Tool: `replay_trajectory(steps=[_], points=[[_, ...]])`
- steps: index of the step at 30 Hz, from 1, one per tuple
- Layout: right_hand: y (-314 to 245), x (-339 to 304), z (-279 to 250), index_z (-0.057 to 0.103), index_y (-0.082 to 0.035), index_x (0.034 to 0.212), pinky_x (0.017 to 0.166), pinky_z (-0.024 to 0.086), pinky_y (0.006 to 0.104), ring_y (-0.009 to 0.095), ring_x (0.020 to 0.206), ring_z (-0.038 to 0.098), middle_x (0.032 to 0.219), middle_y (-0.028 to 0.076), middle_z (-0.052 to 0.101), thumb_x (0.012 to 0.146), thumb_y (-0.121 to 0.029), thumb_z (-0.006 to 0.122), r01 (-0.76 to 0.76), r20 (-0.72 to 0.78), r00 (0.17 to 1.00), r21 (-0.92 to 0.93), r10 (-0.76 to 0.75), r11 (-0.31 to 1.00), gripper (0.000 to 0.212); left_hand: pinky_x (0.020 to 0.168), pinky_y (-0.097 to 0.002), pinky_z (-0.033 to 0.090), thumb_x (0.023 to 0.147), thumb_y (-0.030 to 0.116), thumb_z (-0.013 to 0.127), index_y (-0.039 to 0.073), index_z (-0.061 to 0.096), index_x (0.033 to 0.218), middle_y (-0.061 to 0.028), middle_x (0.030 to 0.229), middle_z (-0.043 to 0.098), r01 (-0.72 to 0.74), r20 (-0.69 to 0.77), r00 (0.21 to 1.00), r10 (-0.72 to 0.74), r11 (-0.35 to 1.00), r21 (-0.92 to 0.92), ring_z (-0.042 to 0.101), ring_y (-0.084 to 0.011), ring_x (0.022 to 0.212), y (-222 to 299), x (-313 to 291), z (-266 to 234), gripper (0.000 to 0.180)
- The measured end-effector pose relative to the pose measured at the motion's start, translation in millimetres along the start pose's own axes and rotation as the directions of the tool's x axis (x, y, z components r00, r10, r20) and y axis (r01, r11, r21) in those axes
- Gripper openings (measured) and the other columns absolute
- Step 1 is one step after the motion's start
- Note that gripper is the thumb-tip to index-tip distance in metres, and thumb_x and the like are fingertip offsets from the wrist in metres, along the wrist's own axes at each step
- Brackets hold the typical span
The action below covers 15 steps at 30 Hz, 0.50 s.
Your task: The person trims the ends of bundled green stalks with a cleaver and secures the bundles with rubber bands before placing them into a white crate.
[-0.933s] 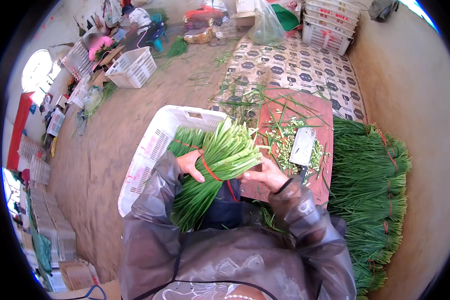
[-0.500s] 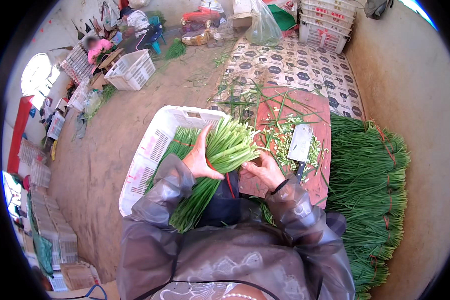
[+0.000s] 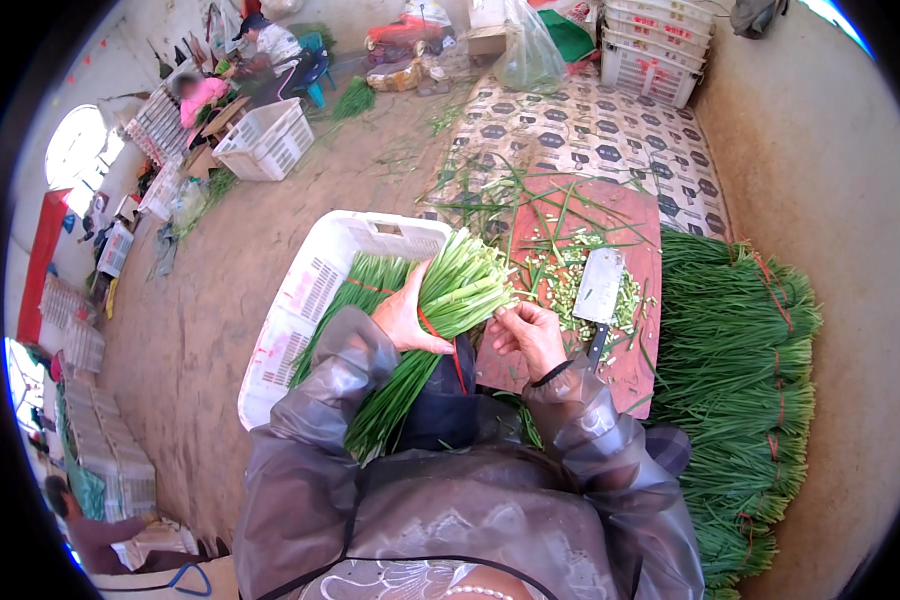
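Note:
My left hand (image 3: 410, 318) is closed around a thick bunch of garlic chives (image 3: 462, 285), its thumb across the near side. A red band runs round the bunch by that hand. Pale cut ends point up and right, and the green leaves hang down toward my lap. At the lower right edge of the cut ends, my right hand (image 3: 533, 333) has its fingertips pinched together; what lies between them is too small to make out. A cleaver (image 3: 600, 285) with a black handle rests on the reddish board (image 3: 635, 205) among chopped stalk ends (image 3: 562, 290).
A white plastic crate (image 3: 315, 250) with tied chives stands at my left. More banded bunches (image 3: 735, 390) are stacked along the right wall. Stacked crates (image 3: 655, 50) stand at the back right. Two people work at the far left near another crate (image 3: 265, 145); a third person (image 3: 100, 530) is at lower left.
My right fingers have drawn together into a pinch by the cut ends. The bunch and my left hand have shifted slightly right. A person has come into view at lower left.

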State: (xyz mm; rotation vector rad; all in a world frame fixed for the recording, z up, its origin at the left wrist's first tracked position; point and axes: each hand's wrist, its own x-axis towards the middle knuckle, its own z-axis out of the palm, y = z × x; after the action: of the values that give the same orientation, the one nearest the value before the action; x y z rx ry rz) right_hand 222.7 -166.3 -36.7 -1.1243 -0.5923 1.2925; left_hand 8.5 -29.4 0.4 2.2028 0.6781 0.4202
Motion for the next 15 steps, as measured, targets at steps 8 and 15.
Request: replay_trajectory(steps=[8,15], points=[[6.1,2.7,9.4,0.063,-0.002,0.075,0.047,0.043,0.0218,0.007,0.052,0.054,0.066,0.003,0.063,0.088,-0.005,0.065,0.275,-0.144,0.953,0.045,-0.266,0.96,0.014,0.107,-0.0417,0.041,0.055,0.034,0.09,0.002,0.015,0.152,-0.0234,0.14,0.049,0.119,-0.017,0.993,-0.118,0.98,0.158,0.052,-0.0373,0.128,18.2,0.3,3.2,0.127],[0.9,14.2,-10.1,0.065,-0.002,0.077,0.048,0.042,0.0216,0.007,0.052,0.053,0.065,0.003,0.062,0.086,-0.003,0.064,0.331,-0.196,0.927,0.018,-0.321,0.944,0.009,0.104,-0.0427,0.043,0.056,0.04,0.088,0.004,0.018,0.152,-0.0232,0.139,0.051,0.169,-0.006,0.985,-0.171,0.962,0.214,0.053,-0.0384,0.126,19.0,1.8,4.0,0.124]])
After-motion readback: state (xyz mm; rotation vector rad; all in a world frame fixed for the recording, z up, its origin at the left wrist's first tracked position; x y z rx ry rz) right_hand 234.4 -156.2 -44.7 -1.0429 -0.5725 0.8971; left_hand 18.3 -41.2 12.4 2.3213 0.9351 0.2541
